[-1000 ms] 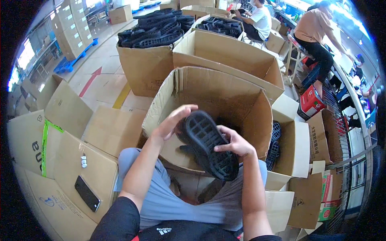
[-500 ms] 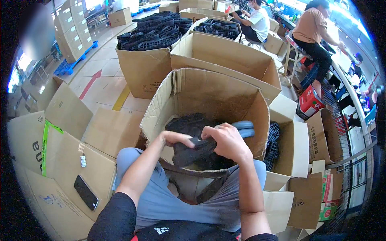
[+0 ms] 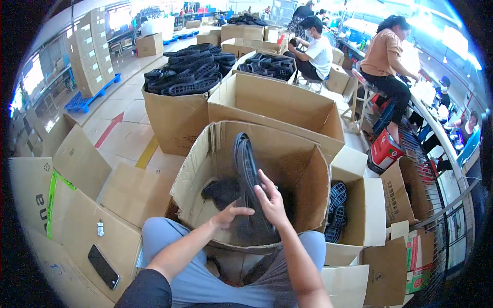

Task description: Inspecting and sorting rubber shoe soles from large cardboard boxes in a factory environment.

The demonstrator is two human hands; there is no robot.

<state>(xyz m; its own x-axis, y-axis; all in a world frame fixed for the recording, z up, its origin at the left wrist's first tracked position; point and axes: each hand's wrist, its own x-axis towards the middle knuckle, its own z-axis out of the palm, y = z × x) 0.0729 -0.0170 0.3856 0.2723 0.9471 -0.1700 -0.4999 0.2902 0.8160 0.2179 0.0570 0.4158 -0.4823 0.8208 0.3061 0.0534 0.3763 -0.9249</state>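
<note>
A black shoe sole point(image 3: 245, 164) stands nearly upright between my hands, its ridged inner side partly showing. It may be more than one sole pressed together; I cannot tell. My left hand point(image 3: 231, 214) grips its lower part, thumb across the edge. My right hand point(image 3: 272, 204) is closed on the right side, with its fingers along the sole. Both hands are over an open carton point(image 3: 200, 159) in front of my knees. Dark soles point(image 3: 221, 191) lie at its bottom, partly hidden by my hands.
Behind stand a carton heaped with black soles point(image 3: 190, 69) and a large open carton point(image 3: 277, 100). More soles point(image 3: 335, 210) lie in a carton at right. A phone point(image 3: 103, 267) rests on cardboard at left. Co-workers sit at the back right, near a red tin point(image 3: 385, 150).
The black sole has been raised and turned from lying low in the carton to nearly upright. My right hand has moved left and lower along it. The view has tilted up slightly.
</note>
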